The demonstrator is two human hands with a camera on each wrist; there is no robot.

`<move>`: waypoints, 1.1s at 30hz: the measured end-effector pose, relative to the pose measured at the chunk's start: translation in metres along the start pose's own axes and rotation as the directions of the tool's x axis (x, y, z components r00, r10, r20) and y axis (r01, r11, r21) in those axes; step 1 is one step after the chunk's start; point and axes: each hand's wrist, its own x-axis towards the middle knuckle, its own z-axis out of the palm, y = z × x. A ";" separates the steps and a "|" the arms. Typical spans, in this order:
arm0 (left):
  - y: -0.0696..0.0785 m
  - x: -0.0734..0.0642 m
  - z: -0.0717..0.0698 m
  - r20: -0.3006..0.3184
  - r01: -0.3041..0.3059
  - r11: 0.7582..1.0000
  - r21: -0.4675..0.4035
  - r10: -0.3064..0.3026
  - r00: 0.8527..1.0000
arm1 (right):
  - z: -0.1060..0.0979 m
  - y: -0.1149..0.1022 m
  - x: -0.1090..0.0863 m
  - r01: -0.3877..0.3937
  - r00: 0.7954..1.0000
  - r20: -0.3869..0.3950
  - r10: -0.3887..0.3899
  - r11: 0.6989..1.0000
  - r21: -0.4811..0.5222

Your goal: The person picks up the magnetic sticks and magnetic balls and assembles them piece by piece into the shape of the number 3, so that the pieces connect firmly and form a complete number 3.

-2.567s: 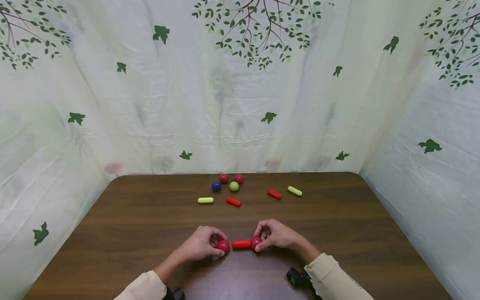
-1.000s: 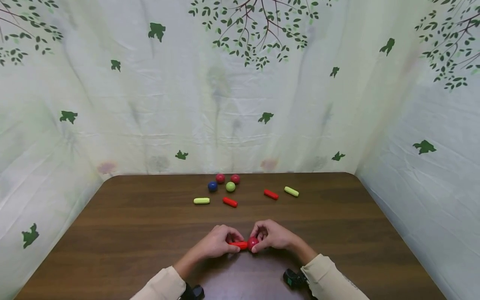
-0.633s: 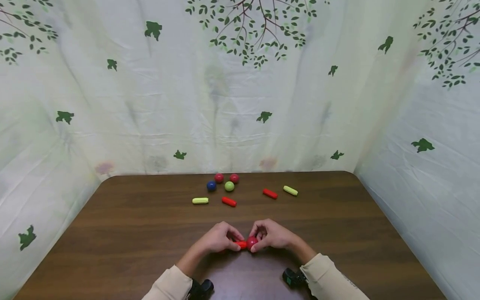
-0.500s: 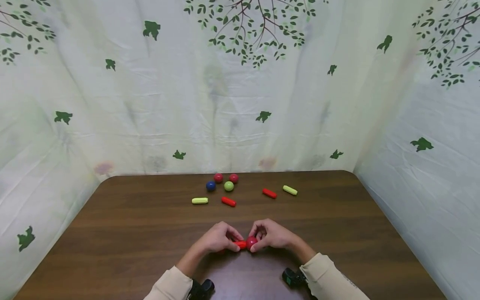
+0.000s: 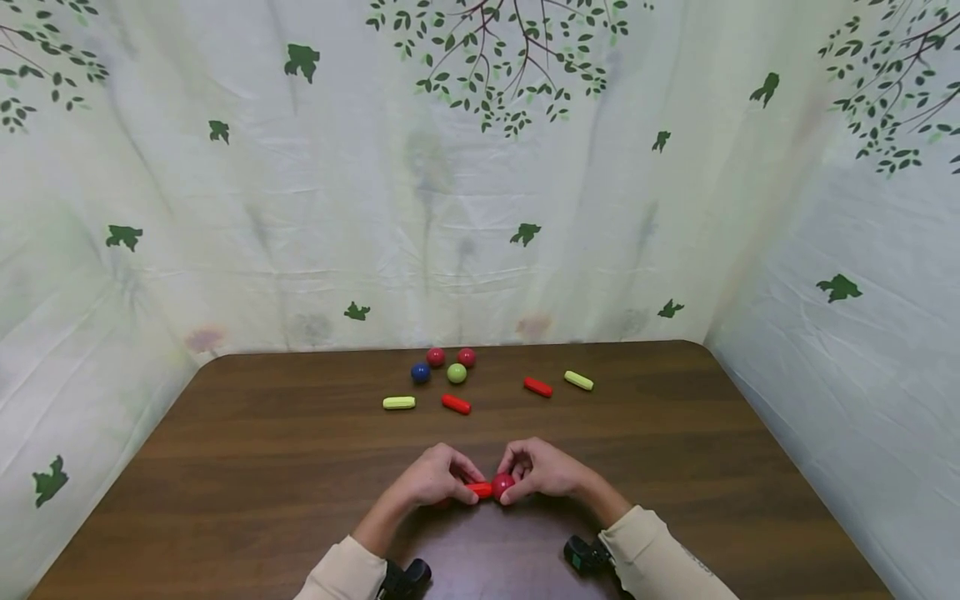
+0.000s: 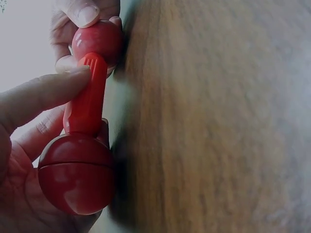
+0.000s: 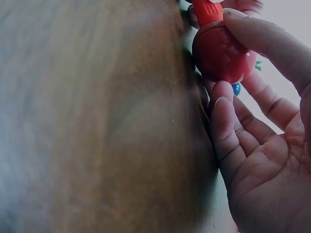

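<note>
My left hand (image 5: 438, 477) pinches a bright red rod (image 5: 478, 490) between thumb and fingers, low over the table. At the rod's right end sits a dark red ball (image 5: 503, 485), gripped by my right hand (image 5: 551, 468) with thumb and fingertips. The left wrist view shows a second dark red ball (image 6: 77, 177) with a seam line, at the rod's near end against the left palm. This ball is mostly hidden behind the left hand in the head view. In the right wrist view, the thumb lies on the held ball (image 7: 221, 53) where it meets the rod.
Toward the table's far edge are two dark red balls (image 5: 436, 357), a blue ball (image 5: 421, 372) and a green ball (image 5: 457, 373). Two yellow-green rods (image 5: 399, 402) and two red rods (image 5: 456, 404) lie nearby. A leaf-patterned curtain (image 5: 360, 208) hangs behind the brown table (image 5: 262, 450).
My left hand has moved right, bringing its ball to the rod's left end, and its fingers have shifted from the ball onto the rod. My right hand keeps its grip on the other ball.
</note>
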 end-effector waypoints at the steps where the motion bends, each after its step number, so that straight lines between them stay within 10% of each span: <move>1: 0.000 0.000 0.000 -0.005 -0.005 1.000 0.002 0.005 1.000 | 0.000 0.000 0.000 -0.001 1.000 0.000 0.001 1.000 -0.001; 18: 0.000 -0.003 -0.001 -0.022 -0.008 1.000 0.004 0.008 1.000 | -0.010 -0.003 0.000 -0.009 0.998 0.059 0.009 1.000 0.003; 24: 0.002 -0.001 -0.001 -0.036 -0.003 1.000 0.025 0.004 0.999 | -0.032 0.001 0.001 0.002 0.996 -0.087 -0.006 0.999 -0.042; 28: 0.002 -0.002 0.000 -0.035 0.019 0.999 0.029 -0.018 0.999 | -0.045 0.006 0.005 0.002 0.957 -0.287 -0.029 0.995 -0.096; 33: 0.000 -0.002 0.001 -0.043 0.018 1.000 0.023 -0.017 0.999 | -0.056 0.012 0.015 -0.057 0.853 -0.521 -0.036 0.985 -0.161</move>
